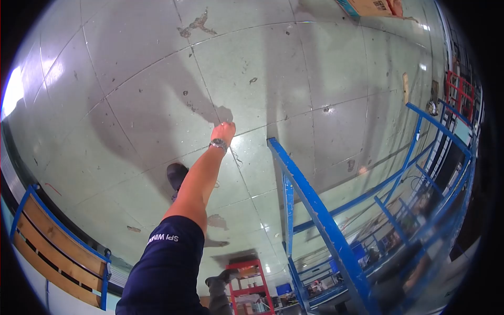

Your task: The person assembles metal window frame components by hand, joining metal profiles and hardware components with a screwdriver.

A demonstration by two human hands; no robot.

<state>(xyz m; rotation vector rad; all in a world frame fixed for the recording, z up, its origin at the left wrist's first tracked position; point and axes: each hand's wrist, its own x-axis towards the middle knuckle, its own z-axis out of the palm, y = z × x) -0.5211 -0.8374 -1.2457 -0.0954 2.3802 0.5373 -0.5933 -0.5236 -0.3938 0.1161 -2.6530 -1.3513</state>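
One bare arm with a dark blue sleeve and a wristwatch (218, 144) reaches down over the tiled floor (252, 58). It comes in from the lower left, so I take it as my left hand (226, 130). Its fingers are closed; whether they hold anything is hidden. The hand's shadow falls on the floor just beyond it. To the right of the hand stands a blue metal frame (315, 207), apart from it. My right hand does not show.
A dark shoe (177, 176) is left of the forearm. A wooden slatted rack (58, 254) stands lower left, a red shelf (249, 286) at the bottom, a cardboard box (370, 7) at the top right. More blue framing (441, 123) and a red frame (460, 94) are at right.
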